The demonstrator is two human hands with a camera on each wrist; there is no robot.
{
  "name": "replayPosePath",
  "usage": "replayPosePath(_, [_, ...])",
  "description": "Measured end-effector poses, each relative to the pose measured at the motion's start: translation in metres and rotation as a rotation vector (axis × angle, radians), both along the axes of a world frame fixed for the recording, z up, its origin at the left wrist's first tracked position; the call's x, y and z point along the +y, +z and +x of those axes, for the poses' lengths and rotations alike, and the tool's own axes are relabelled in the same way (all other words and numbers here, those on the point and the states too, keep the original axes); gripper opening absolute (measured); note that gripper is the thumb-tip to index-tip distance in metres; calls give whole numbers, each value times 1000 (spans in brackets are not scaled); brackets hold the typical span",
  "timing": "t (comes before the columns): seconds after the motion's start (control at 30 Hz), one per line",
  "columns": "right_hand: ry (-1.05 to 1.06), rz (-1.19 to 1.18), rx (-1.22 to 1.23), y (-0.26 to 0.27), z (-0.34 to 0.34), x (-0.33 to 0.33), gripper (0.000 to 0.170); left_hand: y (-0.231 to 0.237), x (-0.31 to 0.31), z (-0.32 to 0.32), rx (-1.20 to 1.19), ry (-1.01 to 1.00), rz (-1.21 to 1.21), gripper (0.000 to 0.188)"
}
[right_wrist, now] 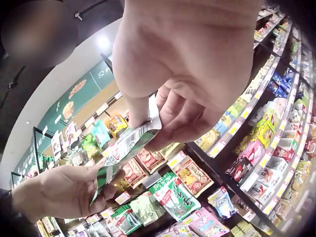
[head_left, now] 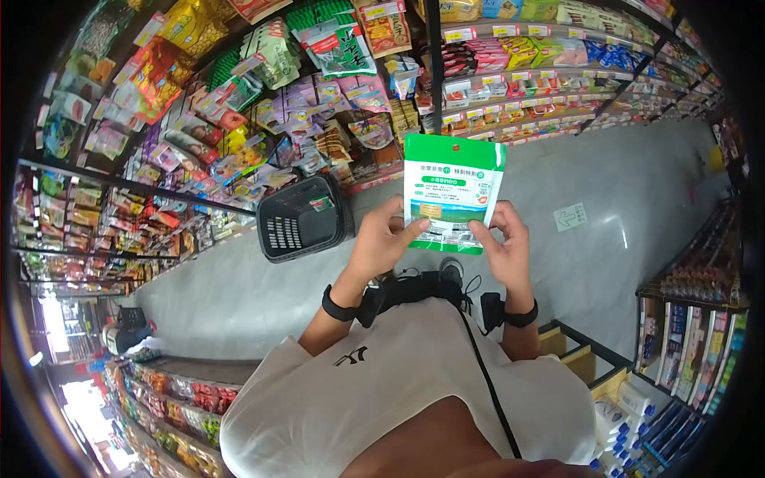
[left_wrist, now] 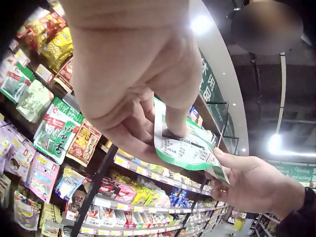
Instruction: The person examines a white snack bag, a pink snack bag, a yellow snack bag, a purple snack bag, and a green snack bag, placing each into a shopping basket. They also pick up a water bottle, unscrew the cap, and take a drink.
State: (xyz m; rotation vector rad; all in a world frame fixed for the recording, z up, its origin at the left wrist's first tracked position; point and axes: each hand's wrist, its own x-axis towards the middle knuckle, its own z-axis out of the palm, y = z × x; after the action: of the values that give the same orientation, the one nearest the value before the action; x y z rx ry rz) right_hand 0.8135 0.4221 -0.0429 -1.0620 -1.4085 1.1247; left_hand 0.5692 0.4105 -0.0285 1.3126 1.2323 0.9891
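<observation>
A green and white packet [head_left: 453, 191] is held upright between both hands, its printed side facing the head camera. The left hand [head_left: 384, 237] pinches its lower left edge, thumb on the print and fingers behind. At the lower right edge the right hand [head_left: 506, 245] grips it the same way. In the left wrist view the left thumb presses on the packet [left_wrist: 182, 145], with the right hand [left_wrist: 256, 185] at its far end. The right wrist view shows the packet [right_wrist: 129, 143] tilted, the left hand [right_wrist: 64, 192] at its other end.
Black stacked baskets [head_left: 303, 219] stand on the floor left of the hands, a small green packet [head_left: 321, 204] inside. Hanging snack bags [head_left: 335, 48] and shelves [head_left: 510, 76] lie ahead. A floor sign [head_left: 570, 217] is at the right, with more shelving [head_left: 692, 342] beyond.
</observation>
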Motion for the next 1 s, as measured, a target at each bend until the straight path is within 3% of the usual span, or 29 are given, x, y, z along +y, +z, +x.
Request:
replayPosePath(0.27, [78, 16, -4, 1, -18, -12, 21, 8, -37, -15, -9, 76, -36, 31])
replayPosePath(0.67, [207, -1, -55, 15, -125, -65, 20, -5, -119, -117, -86, 189, -3, 29])
replayPosePath(0.77, [210, -3, -64, 14, -148, -83, 20, -10, -137, -137, -132, 250, 97, 25])
replayPosePath(1.0, [251, 13, -62, 14, -187, -108, 20, 3, -171, -171, -119, 299, 81, 23])
